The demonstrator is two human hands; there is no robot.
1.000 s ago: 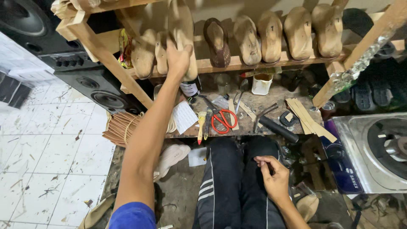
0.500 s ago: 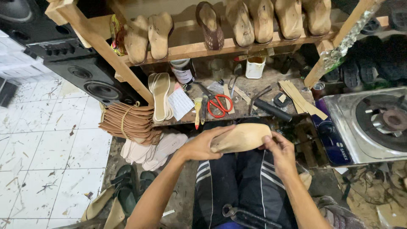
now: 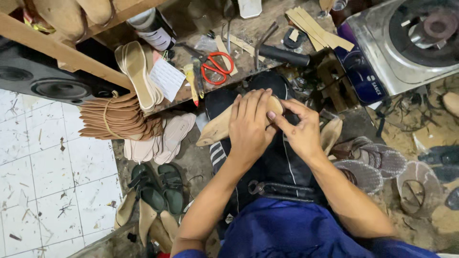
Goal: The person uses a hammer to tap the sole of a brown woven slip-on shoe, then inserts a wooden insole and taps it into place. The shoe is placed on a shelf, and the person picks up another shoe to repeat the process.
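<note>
Holding a wooden shoe last (image 3: 217, 128) across my lap now, both hands on it. A second ago my left hand (image 3: 249, 125) was up on the far shelf among the lasts; half a second ago it had one down at my knees, and my right hand (image 3: 299, 133) had come over to meet it. So the last is off the shelf and in hand for work. Left hand is wrapped over its middle, fingers closed down on it. Right hand pinches the right end, thumb and fingers pressed together on it.

Last looks pale tan, smooth, long, tapering to a rounded tip poking out left of my left hand, tilted a bit down-left. Most of it is hidden under my hands. Red-handled scissors (image 3: 217, 68) lie on the bench (image 3: 248, 36) just beyond, a bundle of brown soles (image 3: 112, 119) to the left.
</note>
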